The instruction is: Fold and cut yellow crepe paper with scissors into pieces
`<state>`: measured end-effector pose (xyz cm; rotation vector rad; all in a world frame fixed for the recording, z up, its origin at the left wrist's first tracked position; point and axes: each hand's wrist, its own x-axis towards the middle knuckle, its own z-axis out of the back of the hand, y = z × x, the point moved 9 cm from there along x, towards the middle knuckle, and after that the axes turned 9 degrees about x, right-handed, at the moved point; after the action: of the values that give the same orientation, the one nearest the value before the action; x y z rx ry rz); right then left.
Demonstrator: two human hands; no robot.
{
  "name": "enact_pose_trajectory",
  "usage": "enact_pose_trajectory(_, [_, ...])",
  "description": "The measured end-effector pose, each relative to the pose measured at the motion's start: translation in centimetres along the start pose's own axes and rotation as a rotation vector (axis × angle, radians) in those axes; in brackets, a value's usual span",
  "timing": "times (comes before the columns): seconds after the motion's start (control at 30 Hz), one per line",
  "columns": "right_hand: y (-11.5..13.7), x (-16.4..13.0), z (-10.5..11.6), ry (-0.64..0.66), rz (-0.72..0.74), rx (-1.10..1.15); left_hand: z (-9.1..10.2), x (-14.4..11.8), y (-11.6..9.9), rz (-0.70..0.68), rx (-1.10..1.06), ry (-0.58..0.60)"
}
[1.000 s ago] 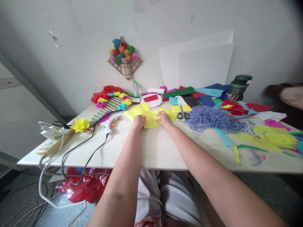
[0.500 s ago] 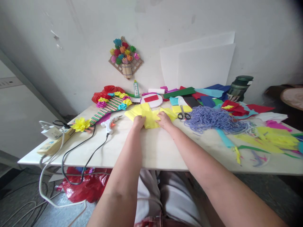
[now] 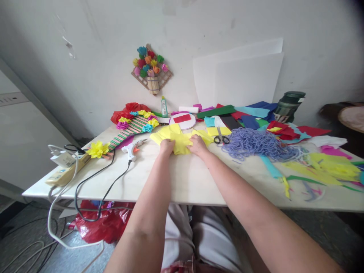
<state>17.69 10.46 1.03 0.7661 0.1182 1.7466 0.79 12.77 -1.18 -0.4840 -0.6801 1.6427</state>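
A sheet of yellow crepe paper [image 3: 181,145] is stretched between my two hands over the table. My left hand [image 3: 167,146] pinches its left edge, and my right hand [image 3: 197,145] grips the right edge with bent fingers. More yellow paper [image 3: 162,133] lies flat behind and beneath it, spreading to both sides. Black-handled scissors [image 3: 221,138] rest to the right of my right hand, partly on a yellow piece. Left of my left hand is a white glue gun [image 3: 131,151] with an orange trigger.
A tangle of purple yarn [image 3: 258,144] lies right of the scissors. Colored paper strips [image 3: 218,111] and a white disc [image 3: 186,125] line the back. On the left are a flower-trimmed woven piece [image 3: 131,131] and a power strip [image 3: 66,174] with loose cords. A dark jar [image 3: 287,107] stands back right.
The yellow paper between my hands looks more creased, and its lower edge has shifted slightly. Both hands keep their grip in nearly the same place.
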Motion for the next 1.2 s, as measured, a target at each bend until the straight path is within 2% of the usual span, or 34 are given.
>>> enact_pose_trajectory(0.27, [1.2,-0.8,1.3,0.013,-0.004,-0.122,0.3,-0.2,-0.3,-0.014,0.070,-0.010])
enact_pose_trajectory(0.4, [3.1,-0.9,1.6,0.000,0.128,-0.053,0.5,-0.6,-0.6,-0.028,0.095,-0.013])
enact_pose_trajectory(0.53, [4.6,-1.0,-0.1,0.088,0.252,0.100,0.7,-1.0,-1.1,-0.049,0.142,-0.009])
enact_pose_trajectory(0.63, [4.6,-1.2,-2.0,0.232,0.198,0.159,0.8,-1.0,-1.3,-0.058,0.194,-0.007])
enact_pose_trajectory(0.77, [4.2,-1.8,-3.6,0.402,0.099,0.096,0.7,-1.1,-1.6,-0.078,0.256,-0.012])
enact_pose_trajectory(0.97, [3.9,-2.2,-4.1,0.471,0.083,-0.011,1.2,-1.9,-2.7,-0.148,0.400,-0.072])
enact_pose_trajectory(1.2, [3.4,-2.7,-4.4,0.506,0.023,-0.106,1.2,-2.4,-2.5,-0.091,0.484,-0.058])
